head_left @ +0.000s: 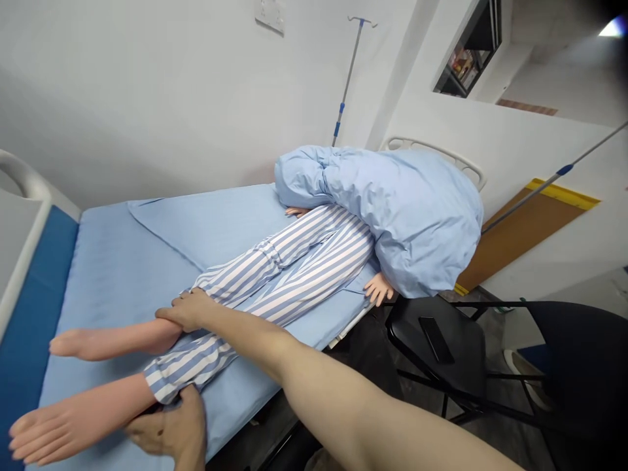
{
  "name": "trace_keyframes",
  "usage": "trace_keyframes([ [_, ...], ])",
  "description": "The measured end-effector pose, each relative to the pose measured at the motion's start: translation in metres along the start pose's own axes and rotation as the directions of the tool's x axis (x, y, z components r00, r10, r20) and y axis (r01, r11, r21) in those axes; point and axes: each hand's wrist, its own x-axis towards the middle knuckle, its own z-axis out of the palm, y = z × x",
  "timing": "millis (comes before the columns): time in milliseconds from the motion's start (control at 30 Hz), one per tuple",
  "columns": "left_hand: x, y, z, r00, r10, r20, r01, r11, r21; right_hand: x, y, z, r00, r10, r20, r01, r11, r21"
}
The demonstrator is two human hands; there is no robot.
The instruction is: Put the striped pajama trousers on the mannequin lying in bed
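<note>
A manikin lies on its back along the bed in blue-and-white striped trousers (304, 261), its bare far foot (98, 343) and near foot (73, 418) pointing left. My right hand (191, 310) is wrapped over the far lower leg at the trouser cuff. Lower down, my left hand (171, 425) grips the near ankle from below, its thumb against the cuff; some of its fingers are hidden under the leg. A bunched light blue quilt (392, 203) covers the manikin's upper body. One manikin hand (379, 288) sticks out at the quilt's near edge.
A light blue sheet (147, 248) covers the bed, with a footboard (29, 261) at left. On a black folding chair (466, 327) lies a dark phone (436, 340). IV poles (349, 78) stand behind the bed and at right. A wall runs along the far side.
</note>
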Motion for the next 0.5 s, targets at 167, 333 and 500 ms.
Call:
trace_keyframes([
  [167, -0.001, 0.005, -0.001, 0.999, -0.046, -0.023, 0.046, 0.998, 0.039, -0.009, 0.000, -0.011, 1.000, -0.011, 0.022, 0.010, 0.999, 0.034],
  [333, -0.003, 0.009, -0.005, 1.000, -0.024, -0.016, 0.025, 0.997, 0.073, -0.008, 0.005, -0.067, 1.000, -0.027, 0.016, 0.026, 0.998, 0.057],
  [500, -0.006, 0.010, -0.008, 1.000, -0.011, -0.016, 0.012, 0.995, 0.098, -0.021, 0.024, -0.174, 0.998, -0.067, -0.016, 0.069, 0.961, 0.267],
])
